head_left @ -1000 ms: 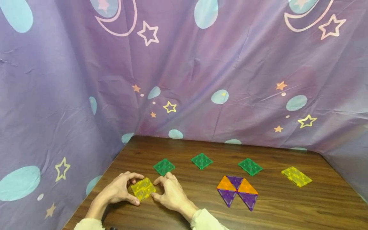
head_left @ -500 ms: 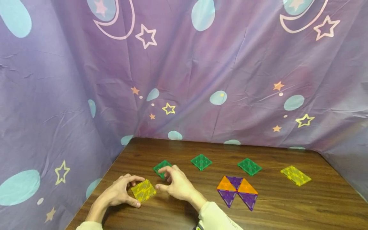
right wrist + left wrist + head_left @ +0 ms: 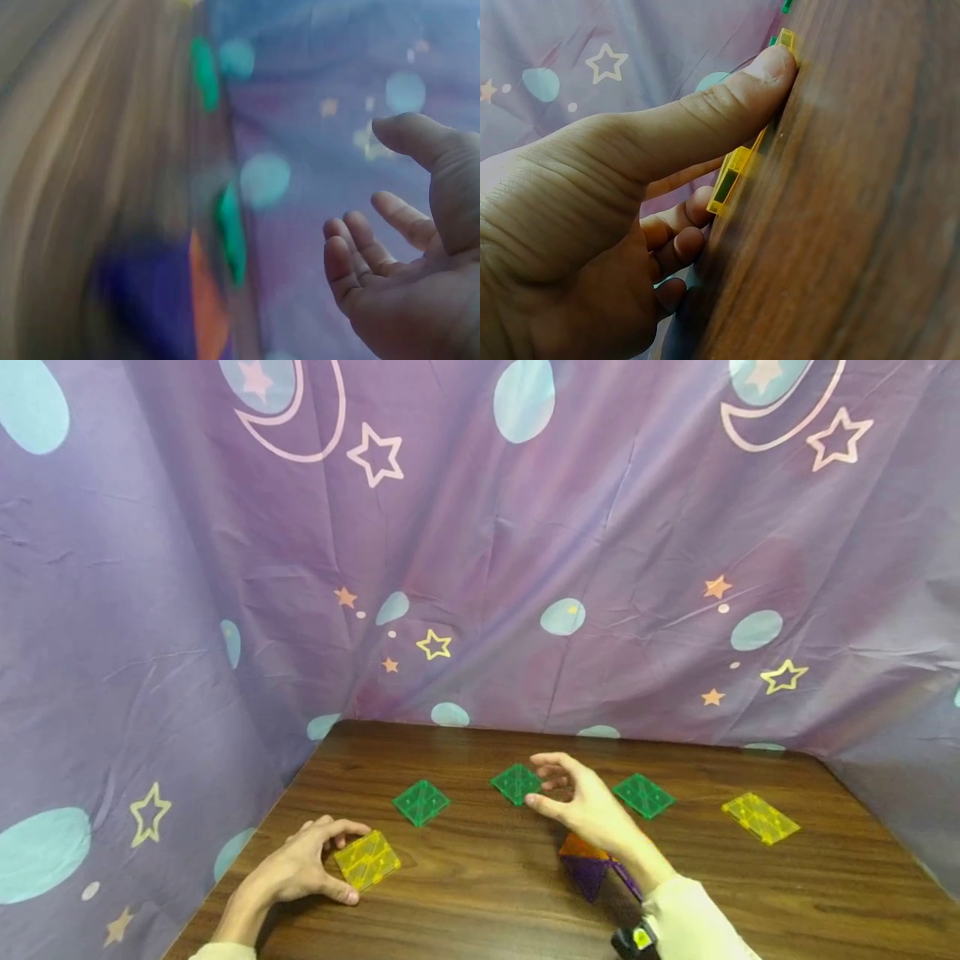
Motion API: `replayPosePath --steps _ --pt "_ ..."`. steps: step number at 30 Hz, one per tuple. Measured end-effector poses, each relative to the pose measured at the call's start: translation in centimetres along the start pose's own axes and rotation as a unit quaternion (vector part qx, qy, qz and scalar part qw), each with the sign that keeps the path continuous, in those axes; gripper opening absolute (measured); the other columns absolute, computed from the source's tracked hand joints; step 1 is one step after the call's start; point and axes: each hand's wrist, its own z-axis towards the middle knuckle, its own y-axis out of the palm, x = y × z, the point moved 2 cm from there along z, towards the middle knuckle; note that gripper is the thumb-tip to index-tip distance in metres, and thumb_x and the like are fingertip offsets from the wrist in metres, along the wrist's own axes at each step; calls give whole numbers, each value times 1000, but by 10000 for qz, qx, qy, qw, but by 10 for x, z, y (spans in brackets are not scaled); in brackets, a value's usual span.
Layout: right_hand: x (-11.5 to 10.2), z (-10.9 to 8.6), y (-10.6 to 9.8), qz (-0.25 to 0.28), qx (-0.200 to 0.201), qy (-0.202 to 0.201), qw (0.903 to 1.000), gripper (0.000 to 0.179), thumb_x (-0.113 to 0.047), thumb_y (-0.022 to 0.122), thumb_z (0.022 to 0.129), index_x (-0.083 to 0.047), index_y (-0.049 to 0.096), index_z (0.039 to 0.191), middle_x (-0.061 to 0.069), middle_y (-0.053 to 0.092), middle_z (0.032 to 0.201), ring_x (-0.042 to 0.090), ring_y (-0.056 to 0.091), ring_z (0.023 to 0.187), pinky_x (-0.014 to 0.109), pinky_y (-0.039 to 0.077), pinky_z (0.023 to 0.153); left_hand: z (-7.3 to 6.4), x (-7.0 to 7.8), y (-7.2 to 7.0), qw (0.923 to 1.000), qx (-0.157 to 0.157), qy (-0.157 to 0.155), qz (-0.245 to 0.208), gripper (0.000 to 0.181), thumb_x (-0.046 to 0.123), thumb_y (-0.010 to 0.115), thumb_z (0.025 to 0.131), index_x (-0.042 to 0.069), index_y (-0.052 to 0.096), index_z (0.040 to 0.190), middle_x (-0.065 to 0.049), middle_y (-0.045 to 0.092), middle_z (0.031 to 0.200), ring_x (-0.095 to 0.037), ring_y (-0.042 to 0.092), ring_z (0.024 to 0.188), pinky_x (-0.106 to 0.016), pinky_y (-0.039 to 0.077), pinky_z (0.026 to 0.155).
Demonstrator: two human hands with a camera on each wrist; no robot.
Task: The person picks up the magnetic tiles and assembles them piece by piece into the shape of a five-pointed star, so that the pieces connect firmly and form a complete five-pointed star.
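Observation:
In the head view my left hand (image 3: 300, 864) rests on the table at the left, its thumb and index finger gripping the edges of a yellow see-through magnetic tile (image 3: 367, 862). The left wrist view shows the thumb along the near edge of that yellow tile (image 3: 726, 184), which lies close to the wood. My right hand (image 3: 588, 802) is over the middle right with nothing in it, fingers loosely bent and thumb apart. Its fingertips overlap a green diamond-shaped tile (image 3: 514, 785). Under the right forearm lies a group of orange (image 3: 583, 847) and purple triangle tiles (image 3: 587, 878), partly hidden.
Another green tile (image 3: 422, 802) lies left of the middle, and a third green tile (image 3: 645, 796) beyond the right hand. A yellow tile (image 3: 761, 817) lies at the far right. A purple cloth (image 3: 480, 568) with stars hangs behind the dark wooden table (image 3: 465, 910).
My right hand has left the yellow tile on the left and swept right over the table, now covering part of the orange and purple group. The left hand keeps its place at the tile.

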Motion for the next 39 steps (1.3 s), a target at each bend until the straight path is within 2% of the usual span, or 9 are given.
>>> replayPosePath --steps 5,10,15,23,27,29,31,34,39 --pt "32 -35 -46 -8 19 481 9988 60 -23 86 100 -8 60 152 23 67 143 39 68 124 34 61 93 1 1 -1 10000 -56 32 -4 90 32 109 63 21 70 143 0 58 112 -20 49 101 -35 45 86" --pt "56 -69 -70 54 -105 751 9971 64 -22 85 100 -8 56 155 27 62 149 41 64 129 32 61 92 -1 0 -2 9998 -194 42 -50 87 34 108 66 22 69 144 -1 57 112 -22 48 101 -38 42 87" --pt "73 -88 -80 -33 -98 432 9990 64 -18 84 101 -5 55 157 25 62 151 42 62 133 32 59 95 -2 -1 -4 9997 -190 117 -60 86 34 108 67 21 70 143 -1 57 112 -22 48 102 -40 41 89" --pt "90 -104 -84 -456 -437 49 9980 83 -23 92 94 -10 49 163 19 60 151 25 61 128 28 56 96 -1 -1 0 9997 -207 128 -77 86 35 108 67 21 69 142 -1 56 111 -23 48 101 -38 43 86" --pt "90 -104 -85 -891 -452 14 9950 89 -31 96 89 -17 50 164 11 60 141 21 54 121 29 54 95 1 2 -3 9992 -276 137 -251 99 34 106 72 14 59 157 -6 57 119 -24 49 104 -38 45 88" --pt "90 -103 -84 -1054 -504 52 9931 91 -34 97 88 -17 50 164 8 60 137 22 52 119 29 53 96 2 3 -8 9991 -256 55 -347 105 34 104 77 10 50 164 -11 60 127 -27 54 111 -43 51 92" --pt "89 -102 -82 -1131 -554 90 9920 91 -37 97 87 -17 51 164 5 61 136 22 51 119 30 52 96 3 8 -12 9990 -181 -16 -418 106 33 101 82 8 45 167 -17 62 134 -31 60 116 -51 56 95" --pt "88 -103 -79 -1165 -554 107 9916 91 -38 97 87 -15 52 163 4 61 133 24 50 119 30 52 96 8 24 -18 9994 115 184 -268 99 37 99 84 7 49 164 -20 67 136 -35 66 118 -59 59 96" --pt "86 -102 -74 -1293 -402 -102 9907 93 -40 98 85 -14 53 162 3 62 134 21 50 116 29 50 89 35 66 -17 9968 175 773 -127 86 41 97 87 13 58 159 -9 70 133 -31 68 116 -48 61 93"
